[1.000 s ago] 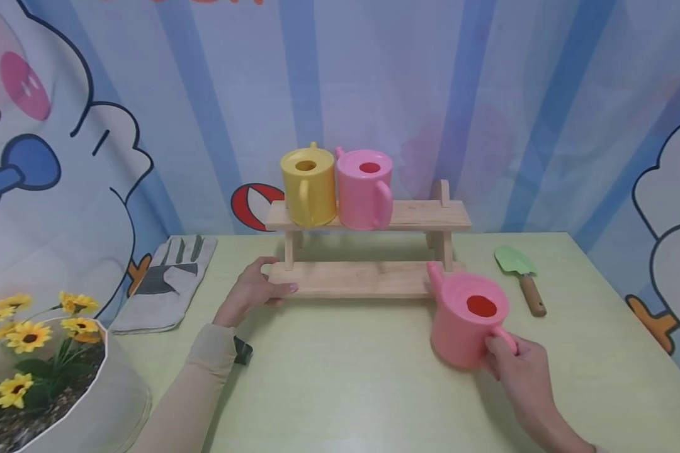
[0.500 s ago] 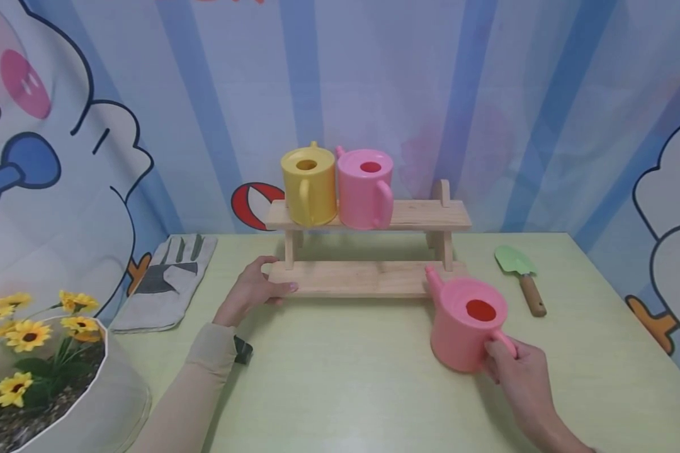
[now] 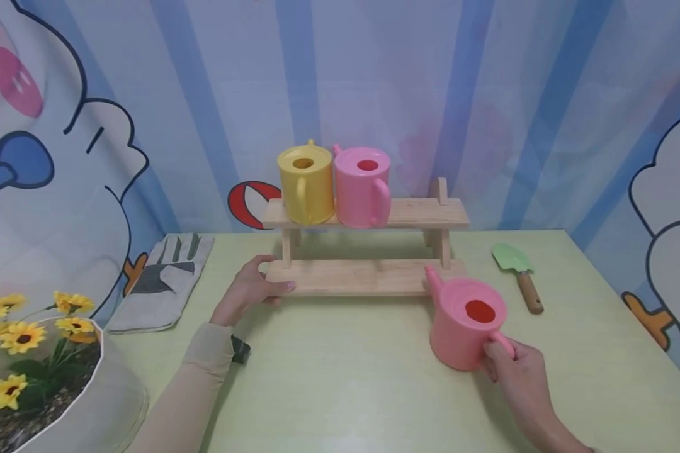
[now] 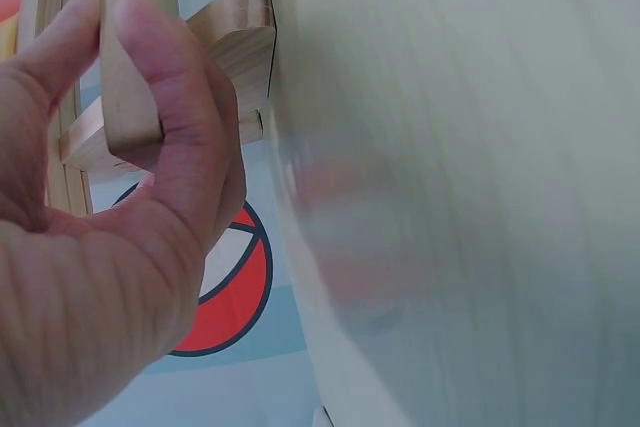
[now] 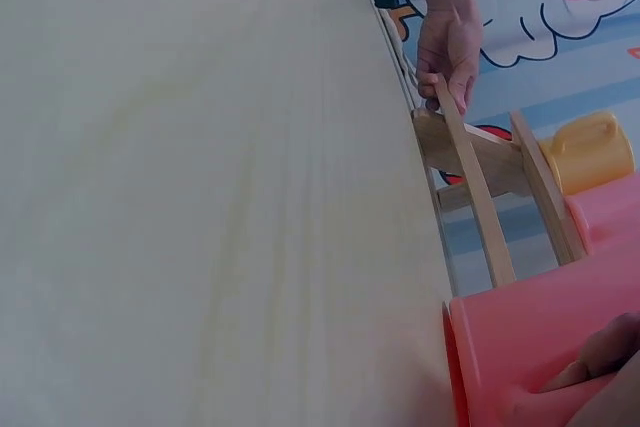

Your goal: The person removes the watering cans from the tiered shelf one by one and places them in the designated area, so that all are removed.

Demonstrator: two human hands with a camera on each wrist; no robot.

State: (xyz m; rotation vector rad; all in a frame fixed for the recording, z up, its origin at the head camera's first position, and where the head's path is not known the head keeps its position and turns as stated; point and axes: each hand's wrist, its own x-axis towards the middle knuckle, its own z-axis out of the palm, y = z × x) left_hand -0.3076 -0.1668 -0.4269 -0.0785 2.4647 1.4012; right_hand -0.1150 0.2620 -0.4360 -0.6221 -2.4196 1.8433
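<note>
My left hand (image 3: 249,288) grips the left end of a two-tier wooden stand's lower plank (image 3: 359,277). The left wrist view has the thumb on one face of this plank (image 4: 130,57) and fingers curled round the other. With my right hand (image 3: 520,380) I hold the handle of a coral-pink watering can (image 3: 456,340), upright in front of the stand's right end, its spout pointing back and left. Close over the table, its base shows a narrow dark gap in the right wrist view. A yellow watering can (image 3: 317,189) and a pink watering can (image 3: 354,195) stand side by side on the upper plank's left half.
A green-bladed trowel (image 3: 527,286) with a wooden handle lies right of the stand. Grey work gloves (image 3: 153,302) lie at the left. A white pot (image 3: 110,384) of yellow flowers stands front left. A printed curtain (image 3: 374,75) hangs behind the table (image 3: 328,377).
The coral-pink watering can has shifted very slightly left and toward me in my right hand. My left hand keeps its grip on the stand. The head view has shifted a little.
</note>
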